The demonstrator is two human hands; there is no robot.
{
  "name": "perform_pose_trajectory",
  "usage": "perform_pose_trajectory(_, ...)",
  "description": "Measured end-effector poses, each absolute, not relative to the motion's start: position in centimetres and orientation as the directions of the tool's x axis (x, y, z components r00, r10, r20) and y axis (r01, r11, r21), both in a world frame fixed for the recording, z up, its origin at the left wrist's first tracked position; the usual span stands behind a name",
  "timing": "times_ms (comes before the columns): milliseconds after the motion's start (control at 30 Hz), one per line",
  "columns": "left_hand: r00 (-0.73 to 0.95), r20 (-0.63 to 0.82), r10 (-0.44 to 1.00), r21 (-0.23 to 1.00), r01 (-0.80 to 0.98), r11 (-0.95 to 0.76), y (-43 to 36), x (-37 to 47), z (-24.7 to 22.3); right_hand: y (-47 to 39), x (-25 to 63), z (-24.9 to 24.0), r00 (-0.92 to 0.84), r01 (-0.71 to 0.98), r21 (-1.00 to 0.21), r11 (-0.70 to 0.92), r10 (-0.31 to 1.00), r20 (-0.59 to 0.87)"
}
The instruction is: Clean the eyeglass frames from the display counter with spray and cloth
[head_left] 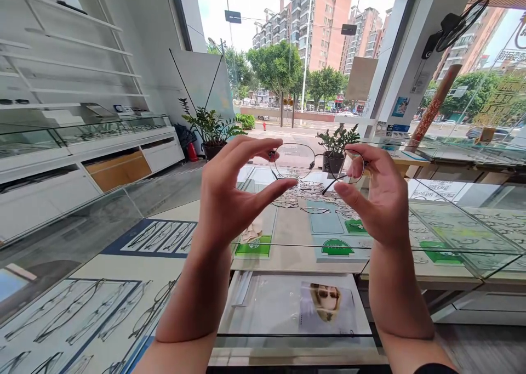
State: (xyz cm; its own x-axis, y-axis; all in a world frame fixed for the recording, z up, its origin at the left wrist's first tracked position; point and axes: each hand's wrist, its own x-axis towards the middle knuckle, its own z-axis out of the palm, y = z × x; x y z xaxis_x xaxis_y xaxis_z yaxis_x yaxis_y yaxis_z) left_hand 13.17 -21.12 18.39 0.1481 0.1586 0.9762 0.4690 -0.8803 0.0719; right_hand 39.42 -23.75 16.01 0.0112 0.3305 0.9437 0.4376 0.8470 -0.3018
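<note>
A pair of thin-rimmed eyeglasses [315, 157] is held up in front of me, above the glass display counter [291, 228]. Its lenses are round and clear, and the dark temples point down and away. My left hand [230, 193] grips the left end near the hinge, index finger along the top rim and thumb below the lens. At the other end, my right hand [382, 193] pinches the right rim and hinge between its fingers and thumb. Some fingertips are hidden behind the frame. More eyeglasses [314, 210] lie in rows beneath the counter glass.
Display trays of spectacles [164, 236] lie under glass at the left. An open white drawer [267, 302] with a photo card [327, 306] sits below the counter. Potted plants [211, 130] stand near the window. A wall fan [460, 26] hangs at upper right.
</note>
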Motion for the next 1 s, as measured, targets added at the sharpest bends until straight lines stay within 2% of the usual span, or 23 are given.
perform_pose_trajectory(233, 0.149, 0.982, 0.115, 0.033, 0.462, -0.886, -22.5, 13.2, 18.6, -25.6, 39.5, 16.0, 0.028, 0.445, -0.332, 0.832, 0.358, 0.933)
perform_pose_trajectory(433, 0.145, 0.979, 0.147, 0.059, 0.485, -0.872, -23.1, 13.1, 18.5, -26.9, 40.0, 15.9, 0.021, 0.436, -0.382, 0.815, 0.415, 0.91)
perform_pose_trajectory(1000, 0.117, 0.984, 0.133, 0.057, 0.498, -0.865, -24.4, 13.8, 18.3, -28.3, 40.5, 16.3, -0.021, 0.422, -0.393, 0.817, 0.443, 0.896)
